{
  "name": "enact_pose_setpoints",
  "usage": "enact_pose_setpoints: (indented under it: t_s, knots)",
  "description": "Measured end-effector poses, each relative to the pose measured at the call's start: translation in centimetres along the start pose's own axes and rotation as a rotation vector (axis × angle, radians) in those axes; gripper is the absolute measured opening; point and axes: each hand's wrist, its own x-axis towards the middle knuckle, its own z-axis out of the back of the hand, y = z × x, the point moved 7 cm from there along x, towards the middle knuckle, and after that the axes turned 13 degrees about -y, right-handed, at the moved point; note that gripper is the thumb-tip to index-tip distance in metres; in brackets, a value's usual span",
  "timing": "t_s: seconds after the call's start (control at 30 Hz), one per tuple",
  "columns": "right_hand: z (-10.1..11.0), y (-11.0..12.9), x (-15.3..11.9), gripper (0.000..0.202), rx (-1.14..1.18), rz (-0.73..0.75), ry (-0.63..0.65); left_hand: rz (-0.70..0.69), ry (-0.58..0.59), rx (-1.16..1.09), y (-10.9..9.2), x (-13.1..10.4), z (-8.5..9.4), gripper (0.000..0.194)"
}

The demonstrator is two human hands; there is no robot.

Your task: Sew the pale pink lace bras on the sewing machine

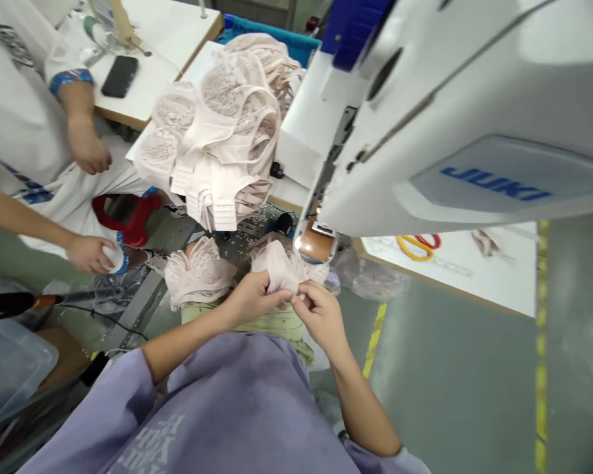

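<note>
At the far left, beyond your own work, a co-worker in white sits with 1 hand (91, 254) low by the knee and the other hand (89, 150) curled higher up. Next, a black smartphone (120, 76) lies close to the near edge of a white sewing table (163, 29). To its right, a heap of beige lace bras (217, 128) covers a white side board and hangs over its near edge. Below that, 1 loose lace bra (200, 273) rests on your lap. Your left hand (252, 297) has thumb and fingers clamped on another beige bra (281, 263), held above your lap, just below the sewing machine's rounded end; your right hand (322, 316) pinches its lower edge, fingertips together. The JUKI sewing machine (474, 178) fills the upper right, over a white tabletop (504, 283) where a yellow loop (411, 250) and a red loop (433, 242) lie near the left end.
</note>
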Motion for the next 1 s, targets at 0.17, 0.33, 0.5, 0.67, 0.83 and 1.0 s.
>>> enact_pose_setpoints:
  t_s: [0.17,0.33,0.5,0.67,0.83,1.0]
  knots:
    - [0.5,0.2,0.5,0.01,-0.044,-0.055,-0.023,-0.239,-0.053,0.196,-1.1,0.9,0.9,0.024]
    - [0.5,0.4,0.9,0.013,-0.06,-0.1,0.01,-0.361,-0.03,0.345,-1.3,0.9,0.7,0.025]
    - [0.4,-0.8,1.1,0.016,0.05,-0.19,0.087,-0.355,-0.034,0.453,-1.7,1.3,1.0,0.031]
    - [1.6,-1.9,0.9,0.02,0.118,-0.311,0.067,-0.259,0.023,0.475,-1.8,1.6,1.3,0.036]
    - [2.1,-0.9,0.5,0.017,0.035,-0.262,0.056,-0.255,0.1,0.445,-2.3,1.3,1.0,0.029]
    - [2.0,0.4,0.5,0.007,-0.046,-0.203,0.1,-0.315,0.138,0.451,-3.1,1.0,0.4,0.022]
